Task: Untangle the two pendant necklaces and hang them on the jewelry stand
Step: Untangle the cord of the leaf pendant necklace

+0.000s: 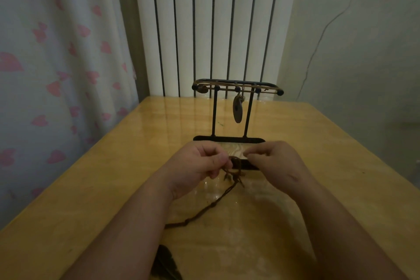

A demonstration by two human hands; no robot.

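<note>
Brown cord (204, 210) | slants near-left to far-right | left hand (197, 166), right hand (272, 163) pinch it

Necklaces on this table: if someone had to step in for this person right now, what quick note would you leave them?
Left hand: pinches the brown cord at its knotted end.
Right hand: fingers pinch the same tangle.
Done: one necklace, with an oval pendant, hangs on the jewelry stand.
Left: the cord trails across the table to a dark pendant by the near edge; free it, then hang it.
</note>
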